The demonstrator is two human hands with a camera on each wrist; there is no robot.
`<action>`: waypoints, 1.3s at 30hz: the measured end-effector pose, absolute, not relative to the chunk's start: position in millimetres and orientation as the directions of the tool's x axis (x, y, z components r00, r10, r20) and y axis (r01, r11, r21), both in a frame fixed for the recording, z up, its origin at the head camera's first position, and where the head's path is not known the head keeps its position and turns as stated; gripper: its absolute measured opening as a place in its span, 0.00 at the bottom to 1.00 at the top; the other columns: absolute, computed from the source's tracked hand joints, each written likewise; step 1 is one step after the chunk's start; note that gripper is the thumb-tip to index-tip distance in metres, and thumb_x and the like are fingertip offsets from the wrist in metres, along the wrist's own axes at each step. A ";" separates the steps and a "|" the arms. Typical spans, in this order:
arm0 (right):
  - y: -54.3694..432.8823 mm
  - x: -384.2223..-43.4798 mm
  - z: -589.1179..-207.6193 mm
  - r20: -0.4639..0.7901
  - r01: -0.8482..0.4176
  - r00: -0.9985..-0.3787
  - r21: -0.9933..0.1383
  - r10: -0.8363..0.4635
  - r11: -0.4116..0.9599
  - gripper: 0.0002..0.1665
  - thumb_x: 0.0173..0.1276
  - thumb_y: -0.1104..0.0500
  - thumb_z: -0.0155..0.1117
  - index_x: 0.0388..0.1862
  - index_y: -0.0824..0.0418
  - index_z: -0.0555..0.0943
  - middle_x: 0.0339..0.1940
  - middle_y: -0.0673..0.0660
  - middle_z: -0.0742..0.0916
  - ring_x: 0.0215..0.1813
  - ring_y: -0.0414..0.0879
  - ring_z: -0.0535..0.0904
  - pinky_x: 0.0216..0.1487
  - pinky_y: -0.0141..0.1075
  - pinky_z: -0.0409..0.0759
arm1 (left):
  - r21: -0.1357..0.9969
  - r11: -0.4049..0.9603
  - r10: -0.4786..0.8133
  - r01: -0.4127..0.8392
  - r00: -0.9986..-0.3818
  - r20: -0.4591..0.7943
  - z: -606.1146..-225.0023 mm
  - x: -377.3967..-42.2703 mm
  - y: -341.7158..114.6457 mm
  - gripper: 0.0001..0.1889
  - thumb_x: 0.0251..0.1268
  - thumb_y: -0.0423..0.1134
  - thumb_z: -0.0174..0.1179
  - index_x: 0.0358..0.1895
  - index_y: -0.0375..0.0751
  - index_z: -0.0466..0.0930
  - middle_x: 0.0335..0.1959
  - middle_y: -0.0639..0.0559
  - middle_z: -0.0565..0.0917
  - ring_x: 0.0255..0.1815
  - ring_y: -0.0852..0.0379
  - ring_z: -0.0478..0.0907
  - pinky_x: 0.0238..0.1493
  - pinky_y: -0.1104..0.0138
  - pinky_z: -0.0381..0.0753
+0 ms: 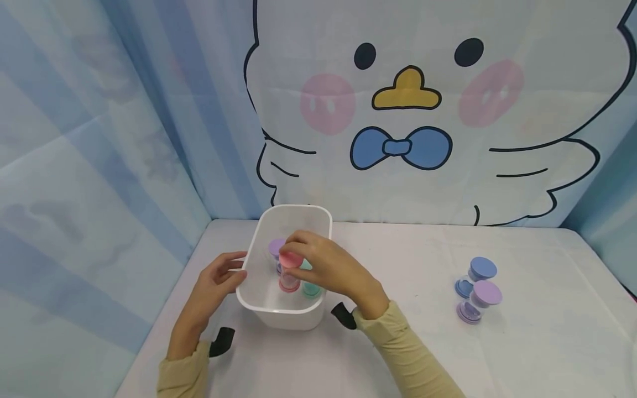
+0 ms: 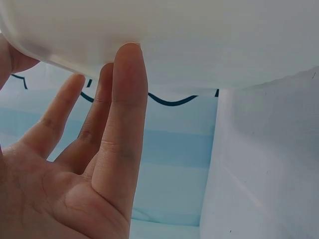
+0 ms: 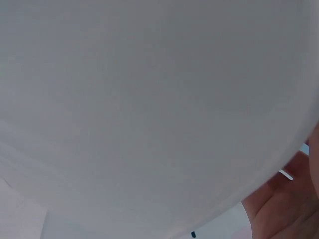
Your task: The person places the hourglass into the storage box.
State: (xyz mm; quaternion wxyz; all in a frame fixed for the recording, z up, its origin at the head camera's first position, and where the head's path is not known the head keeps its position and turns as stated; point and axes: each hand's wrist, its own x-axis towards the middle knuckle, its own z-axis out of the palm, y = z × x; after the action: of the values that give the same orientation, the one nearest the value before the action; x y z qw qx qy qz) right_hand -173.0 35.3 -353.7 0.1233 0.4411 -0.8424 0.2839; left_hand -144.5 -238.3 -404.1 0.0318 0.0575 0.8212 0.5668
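Observation:
A white plastic bin [image 1: 260, 301] stands at the front left of the table. My left hand [image 1: 211, 284] touches its left side, thumb at the rim and fairly straight fingers [image 2: 130, 74] against the outer wall. Reaching over the right rim, my right hand [image 1: 323, 264] pinches a pink sand timer [image 1: 290, 279] upright inside the bin. A purple-capped sand timer [image 1: 275, 247] and a green one [image 1: 312, 289] stand close around it, partly hidden. In the right wrist view the bin's wall [image 3: 149, 109] fills most of the picture, with part of the right hand [image 3: 284, 204] at the edge.
On the right of the white table [image 1: 398, 342] stand a blue sand timer [image 1: 483, 268] and a purple sand timer [image 1: 486, 293], close together. A printed cloth with a cartoon bird [image 1: 408, 193] hangs behind the table, and blue-striped cloth [image 1: 89, 182] hangs at the left.

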 end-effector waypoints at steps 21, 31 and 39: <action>25.8 -179.7 -361.6 0.322 -0.762 -0.639 -0.387 -0.699 0.519 0.18 0.61 0.58 0.75 0.50 0.56 0.85 0.48 0.48 0.83 0.51 0.40 0.79 0.57 0.31 0.79 | 0.941 0.333 0.141 0.066 -0.990 0.019 -406.4 -145.7 -238.7 0.24 0.71 0.41 0.60 0.68 0.42 0.71 0.60 0.37 0.78 0.56 0.43 0.81 0.49 0.64 0.83; 21.6 -180.6 -361.7 0.311 -0.773 -0.629 -0.347 -0.713 0.531 0.20 0.60 0.57 0.76 0.52 0.56 0.85 0.49 0.50 0.84 0.52 0.41 0.79 0.58 0.31 0.78 | 0.938 0.343 0.131 0.056 -0.991 0.012 -404.4 -145.5 -238.1 0.25 0.71 0.43 0.60 0.68 0.43 0.70 0.61 0.37 0.78 0.55 0.45 0.82 0.48 0.68 0.83; 14.6 -181.8 -364.8 0.261 -0.760 -0.644 -0.329 -0.719 0.561 0.21 0.59 0.56 0.77 0.51 0.56 0.85 0.50 0.50 0.84 0.52 0.42 0.79 0.59 0.33 0.79 | 0.940 0.338 0.124 0.045 -0.992 0.003 -405.0 -145.8 -238.4 0.25 0.71 0.44 0.61 0.67 0.43 0.71 0.60 0.37 0.78 0.54 0.50 0.82 0.47 0.68 0.83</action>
State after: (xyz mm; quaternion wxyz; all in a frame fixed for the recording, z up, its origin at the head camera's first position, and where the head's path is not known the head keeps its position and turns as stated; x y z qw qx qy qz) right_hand -181.8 14.6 -364.8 0.0484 0.4191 -0.8822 0.2093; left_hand -145.8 -238.4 -405.0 0.0346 0.0518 0.8173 0.5728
